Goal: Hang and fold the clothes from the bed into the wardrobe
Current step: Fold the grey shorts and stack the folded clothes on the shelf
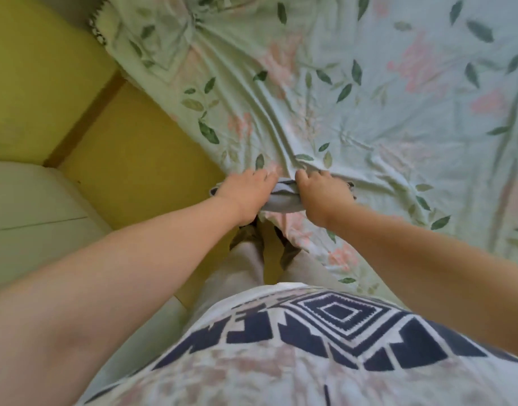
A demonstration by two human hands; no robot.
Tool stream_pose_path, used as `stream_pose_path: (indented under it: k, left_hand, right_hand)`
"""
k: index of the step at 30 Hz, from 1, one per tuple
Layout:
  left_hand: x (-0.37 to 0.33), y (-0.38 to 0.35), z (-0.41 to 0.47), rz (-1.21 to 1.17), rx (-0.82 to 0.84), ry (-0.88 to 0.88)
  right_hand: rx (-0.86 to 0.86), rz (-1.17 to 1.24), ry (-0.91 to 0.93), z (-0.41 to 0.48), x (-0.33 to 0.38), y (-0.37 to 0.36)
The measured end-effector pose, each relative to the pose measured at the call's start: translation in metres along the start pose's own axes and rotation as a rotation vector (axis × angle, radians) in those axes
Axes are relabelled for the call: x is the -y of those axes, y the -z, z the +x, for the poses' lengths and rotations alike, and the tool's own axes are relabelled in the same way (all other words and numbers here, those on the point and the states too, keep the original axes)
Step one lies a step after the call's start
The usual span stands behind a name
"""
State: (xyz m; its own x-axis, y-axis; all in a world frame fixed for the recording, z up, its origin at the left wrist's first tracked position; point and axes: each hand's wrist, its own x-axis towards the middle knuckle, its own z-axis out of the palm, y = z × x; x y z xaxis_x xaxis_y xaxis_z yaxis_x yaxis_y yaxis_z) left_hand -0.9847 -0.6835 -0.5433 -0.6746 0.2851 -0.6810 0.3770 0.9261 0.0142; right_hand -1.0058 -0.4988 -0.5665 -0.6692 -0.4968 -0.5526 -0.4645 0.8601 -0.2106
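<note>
— Fingers (303,178) curled or flat?
— Curled on the small grey-blue folded cloth (284,199) at the right hand (322,197); the left hand (246,191) lies flat on its other end. It runs crosswise, between both, at the floral bedsheet (369,112) edge.

Head view, steeply downward over bed (369,98)

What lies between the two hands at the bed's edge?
A small grey cloth, touched by left hand and right hand, on the flowered sheet; seen in head view.

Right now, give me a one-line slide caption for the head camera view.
Left hand presses and right hand grips a grey garment at the edge of the floral bedsheet.
</note>
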Motion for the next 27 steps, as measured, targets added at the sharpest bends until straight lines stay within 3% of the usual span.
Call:
stream_pose_path:
  k: [6,14,22,26,27]
  left_hand:
    - [0.010,0.002,-0.149,-0.241,0.060,0.327]
    - [0.014,0.000,-0.361,-0.650,-0.049,0.826]
    - [-0.068,-0.017,-0.581,-0.955,-0.055,1.255]
    - [-0.103,-0.012,-0.674,-0.866,-0.089,1.404]
    - [-0.134,-0.014,-0.734,-0.831,-0.115,1.507]
  right_hand:
    - [0.055,-0.163,0.358,-0.033,0.095,0.063]
    - [0.037,-0.403,0.860,-0.095,0.258,0.147]
    - [0.072,-0.536,1.337,-0.226,0.412,0.160]
    - [-0.011,-0.531,1.511,-0.302,0.474,0.172]
    - [-0.039,-0.500,1.616,-0.354,0.518,0.168]
